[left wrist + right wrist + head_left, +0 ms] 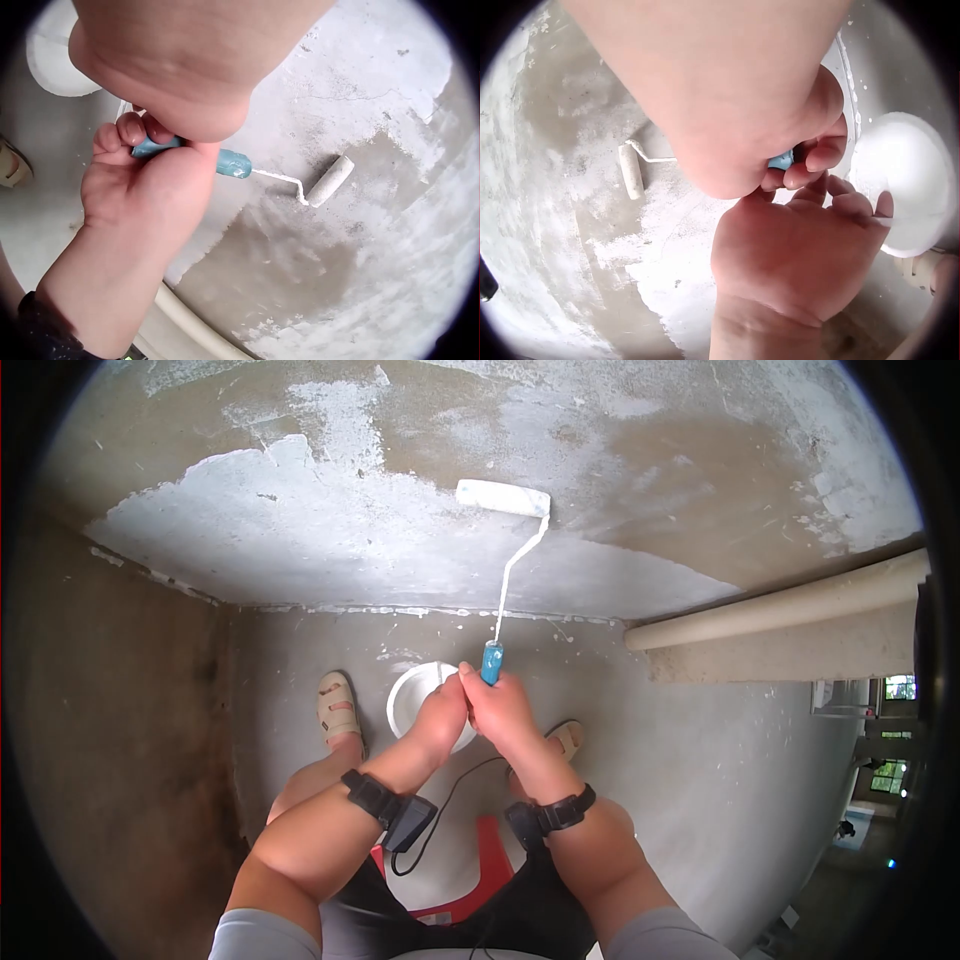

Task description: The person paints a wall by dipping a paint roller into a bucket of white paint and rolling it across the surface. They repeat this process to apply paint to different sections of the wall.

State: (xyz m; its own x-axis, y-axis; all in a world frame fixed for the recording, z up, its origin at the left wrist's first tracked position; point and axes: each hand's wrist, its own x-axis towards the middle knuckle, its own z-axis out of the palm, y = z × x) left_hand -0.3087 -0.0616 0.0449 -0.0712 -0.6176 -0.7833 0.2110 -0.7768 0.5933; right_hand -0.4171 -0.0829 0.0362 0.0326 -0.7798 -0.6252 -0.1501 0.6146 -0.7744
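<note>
A paint roller with a white sleeve [503, 497] and a thin metal arm presses against the grey wall [660, 480], at the edge of a patch of fresh white paint [300, 530]. Both hands grip its blue handle [491, 662] close together, the left hand [441, 710] beside the right hand [502, 708]. In the left wrist view the blue handle [232, 163] sticks out from the curled fingers, with the roller sleeve [331, 181] on bare plaster. In the right wrist view only a bit of the handle [781, 160] shows between the fingers, and the roller sleeve [631, 171] lies to the left.
A white paint bucket [412, 695] stands on the floor at the wall's foot, between two sandalled feet [338, 705]. A pale pipe [780, 610] runs along the wall at the right. I sit on a red stool [492, 860]. A dark brown wall [120, 710] closes the left side.
</note>
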